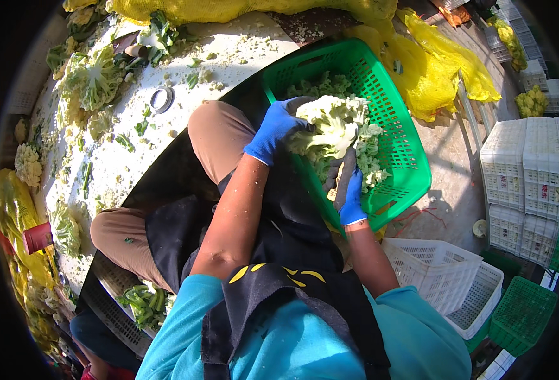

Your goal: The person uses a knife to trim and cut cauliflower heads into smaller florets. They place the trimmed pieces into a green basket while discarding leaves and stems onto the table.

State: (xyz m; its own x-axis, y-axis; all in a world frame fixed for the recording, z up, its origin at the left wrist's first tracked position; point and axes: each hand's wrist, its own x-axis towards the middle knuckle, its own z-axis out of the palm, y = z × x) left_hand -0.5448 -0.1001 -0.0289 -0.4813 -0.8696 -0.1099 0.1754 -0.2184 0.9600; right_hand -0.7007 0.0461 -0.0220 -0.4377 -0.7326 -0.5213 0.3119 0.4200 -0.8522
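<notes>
My left hand [283, 124], in a blue glove with dark fingers, holds a pale cauliflower head [332, 124] over a green plastic basket [405, 142]. My right hand [348, 183], gloved the same way, grips the light-coloured handle [335, 179] of a tool, probably a knife. Its blade is mostly hidden against the cauliflower's stalk. Cut cauliflower florets [372, 173] lie in the basket beneath both hands.
A white table [175, 123] at the left carries cauliflower pieces [96, 78], leaf scraps and a round metal ring [161, 100]. Yellow mesh bags [422, 61] lie beyond the basket. White crates [431, 266] stand at the lower right. Another person's leg [99, 339] shows at the lower left.
</notes>
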